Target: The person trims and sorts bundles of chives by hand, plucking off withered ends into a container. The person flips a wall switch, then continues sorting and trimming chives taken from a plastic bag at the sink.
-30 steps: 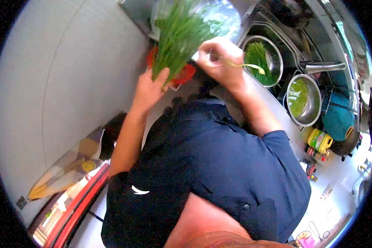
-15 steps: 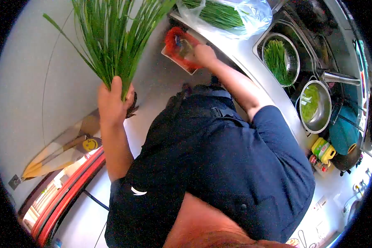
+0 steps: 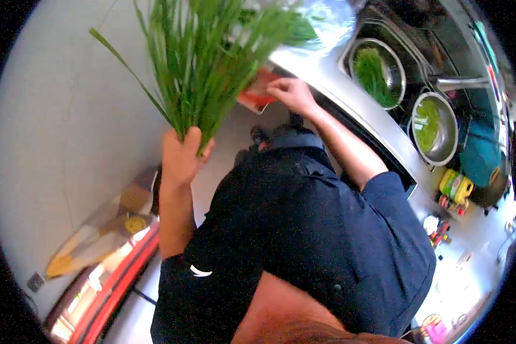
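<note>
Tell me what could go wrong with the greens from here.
The left hand grips the greens only near one end, and one blade splays well out to the side; it might slip loose. The greens partly overlap the red-lined bin in this view; depth is hard to judge, but some could brush it.

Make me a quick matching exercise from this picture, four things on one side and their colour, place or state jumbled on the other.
Things:
1. Left hand
2. Right hand
3. Jug
4. Shirt

Descriptions:
A. Mostly yellow
B. Close to red plastic
C. Dark, with a white mark
D. Gripping green leaves

Pairs: 1-D, 2-B, 3-A, 4-C
</note>
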The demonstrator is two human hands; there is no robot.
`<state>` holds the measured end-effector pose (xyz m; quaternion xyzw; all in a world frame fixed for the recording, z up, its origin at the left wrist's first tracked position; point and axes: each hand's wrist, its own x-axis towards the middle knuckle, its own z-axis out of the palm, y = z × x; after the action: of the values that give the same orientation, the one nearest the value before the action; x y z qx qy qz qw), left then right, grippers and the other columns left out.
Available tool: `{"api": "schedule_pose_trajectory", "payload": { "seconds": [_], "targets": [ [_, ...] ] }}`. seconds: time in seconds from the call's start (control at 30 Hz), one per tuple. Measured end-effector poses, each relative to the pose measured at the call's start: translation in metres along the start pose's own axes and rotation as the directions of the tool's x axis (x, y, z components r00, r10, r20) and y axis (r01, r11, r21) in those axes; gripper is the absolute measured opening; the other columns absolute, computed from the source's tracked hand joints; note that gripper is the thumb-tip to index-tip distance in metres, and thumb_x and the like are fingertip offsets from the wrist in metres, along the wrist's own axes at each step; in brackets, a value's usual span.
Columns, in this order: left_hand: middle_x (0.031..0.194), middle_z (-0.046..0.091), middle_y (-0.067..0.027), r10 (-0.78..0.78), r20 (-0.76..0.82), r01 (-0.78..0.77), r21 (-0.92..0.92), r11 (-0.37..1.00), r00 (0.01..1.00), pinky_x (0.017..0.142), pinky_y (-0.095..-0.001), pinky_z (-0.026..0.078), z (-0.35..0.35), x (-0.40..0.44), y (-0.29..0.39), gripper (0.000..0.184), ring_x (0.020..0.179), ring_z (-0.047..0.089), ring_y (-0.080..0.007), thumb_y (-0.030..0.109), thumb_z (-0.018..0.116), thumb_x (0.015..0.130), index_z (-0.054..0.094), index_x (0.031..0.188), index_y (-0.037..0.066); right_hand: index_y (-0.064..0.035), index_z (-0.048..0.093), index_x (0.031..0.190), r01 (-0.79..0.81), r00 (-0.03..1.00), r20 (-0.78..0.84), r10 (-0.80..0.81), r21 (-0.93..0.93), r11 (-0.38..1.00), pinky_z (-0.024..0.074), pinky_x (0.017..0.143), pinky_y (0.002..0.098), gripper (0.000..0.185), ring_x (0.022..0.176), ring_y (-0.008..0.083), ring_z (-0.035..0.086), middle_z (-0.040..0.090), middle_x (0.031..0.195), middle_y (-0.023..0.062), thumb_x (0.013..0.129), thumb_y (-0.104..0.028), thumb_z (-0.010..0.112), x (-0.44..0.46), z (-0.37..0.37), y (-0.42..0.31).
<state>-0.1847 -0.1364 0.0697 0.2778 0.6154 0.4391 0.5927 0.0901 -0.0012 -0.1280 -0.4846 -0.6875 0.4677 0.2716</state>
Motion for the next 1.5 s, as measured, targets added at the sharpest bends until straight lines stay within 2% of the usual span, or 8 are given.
{"api": "schedule_pose_trajectory", "payload": {
  "seconds": [0.1, 0.4, 0.47, 0.63, 0.9, 0.93, 1.27, 1.5],
  "targets": [
    [0.086, 0.065, -0.0071, 0.025, 0.224, -0.030, 0.018, 0.999, 0.974, 0.050, -0.0250, 0.045, 0.035, 0.017, 0.002, 0.024, 0.062, 0.057, -0.0124, 0.024, 0.062, 0.100, 0.062, 0.112, 0.003, 0.0000, 0.076, 0.111, -0.090, 0.982, -0.120, 0.145, 0.374, 0.923, 0.0536, 0.074, 0.0251, 0.028, 0.080, 0.0082, 0.066, 0.076, 0.095, 0.0033, 0.096, -0.022, 0.072, -0.045, -0.050, -0.041],
    [0.087, 0.064, -0.0069, -0.118, 0.517, 0.068, 0.114, 0.991, 0.848, 0.049, -0.0241, 0.042, 0.126, 0.064, -0.028, 0.033, 0.063, 0.057, -0.0136, 0.030, 0.063, 0.101, 0.058, 0.120, 0.003, -0.0027, 0.075, 0.105, 0.130, 0.787, -0.570, 0.234, 0.525, 0.841, 0.0466, 0.059, 0.0222, 0.023, 0.066, 0.0054, 0.059, 0.074, 0.085, 0.0032, 0.095, -0.023, 0.074, -0.138, -0.195, -0.059],
    [0.092, 0.066, -0.0058, -0.142, 0.630, 0.085, 0.121, 0.989, 0.764, 0.052, -0.0221, 0.044, 0.142, 0.071, -0.038, 0.030, 0.068, 0.059, -0.0125, 0.030, 0.064, 0.101, 0.059, 0.118, 0.005, -0.0034, 0.076, 0.106, 0.099, 0.739, -0.622, 0.258, 0.479, 0.872, 0.0471, 0.060, 0.0224, 0.023, 0.067, 0.0055, 0.059, 0.075, 0.086, 0.0036, 0.096, -0.024, 0.074, -0.158, -0.221, -0.056],
    [0.102, 0.067, -0.0032, -0.229, 0.531, 0.098, 0.264, 0.960, 0.816, 0.058, -0.0252, 0.050, 0.182, 0.080, -0.050, 0.033, 0.076, 0.064, -0.0145, 0.031, 0.069, 0.098, 0.061, 0.120, 0.007, -0.0038, 0.077, 0.106, 0.078, 0.600, -0.770, 0.218, 0.327, 0.942, 0.0478, 0.062, 0.0197, 0.016, 0.072, 0.0048, 0.064, 0.076, 0.088, 0.0038, 0.095, -0.015, 0.074, -0.207, -0.291, -0.043],
    [0.093, 0.066, -0.0030, -0.223, 0.488, 0.048, 0.346, 0.937, 0.843, 0.053, -0.0257, 0.043, 0.239, 0.067, -0.054, 0.036, 0.065, 0.057, -0.0121, 0.037, 0.070, 0.097, 0.062, 0.116, 0.007, -0.0052, 0.079, 0.098, 0.186, 0.542, -0.781, -0.310, -0.248, 0.951, 0.0449, 0.060, 0.0202, 0.011, 0.068, 0.0049, 0.058, 0.071, 0.084, 0.0006, 0.088, -0.004, 0.078, -0.216, -0.367, -0.065],
    [0.086, 0.063, -0.0041, -0.162, 0.491, 0.003, 0.308, 0.951, 0.856, 0.044, -0.0246, 0.035, 0.244, 0.066, -0.055, 0.040, 0.054, 0.051, -0.0111, 0.040, 0.068, 0.098, 0.060, 0.115, 0.004, -0.0052, 0.079, 0.098, 0.185, 0.543, -0.782, -0.306, -0.244, 0.952, 0.0449, 0.060, 0.0202, 0.011, 0.068, 0.0049, 0.058, 0.071, 0.084, 0.0006, 0.088, -0.004, 0.078, -0.214, -0.371, -0.070],
    [0.082, 0.063, -0.0006, -0.250, 0.646, 0.022, 0.339, 0.941, 0.721, 0.054, -0.0243, 0.041, 0.238, 0.079, -0.039, 0.041, 0.063, 0.053, -0.0089, 0.042, 0.074, 0.094, 0.065, 0.112, 0.007, -0.0112, 0.078, 0.097, 0.160, 0.625, -0.486, -0.610, -0.685, 0.711, 0.0553, 0.075, 0.0346, 0.012, 0.083, 0.0235, 0.070, 0.074, 0.092, 0.0056, 0.085, -0.014, 0.078, -0.187, -0.382, -0.093],
    [0.084, 0.062, 0.0015, -0.217, 0.688, -0.010, 0.310, 0.951, 0.693, 0.055, -0.0244, 0.042, 0.226, 0.090, -0.044, 0.038, 0.064, 0.053, -0.0079, 0.040, 0.073, 0.094, 0.066, 0.112, 0.008, -0.0134, 0.078, 0.100, 0.094, 0.700, -0.485, -0.524, -0.665, 0.741, 0.0551, 0.080, 0.0353, 0.016, 0.089, 0.0244, 0.068, 0.075, 0.097, 0.0036, 0.086, -0.021, 0.077, -0.169, -0.376, -0.092]
  ]
}}
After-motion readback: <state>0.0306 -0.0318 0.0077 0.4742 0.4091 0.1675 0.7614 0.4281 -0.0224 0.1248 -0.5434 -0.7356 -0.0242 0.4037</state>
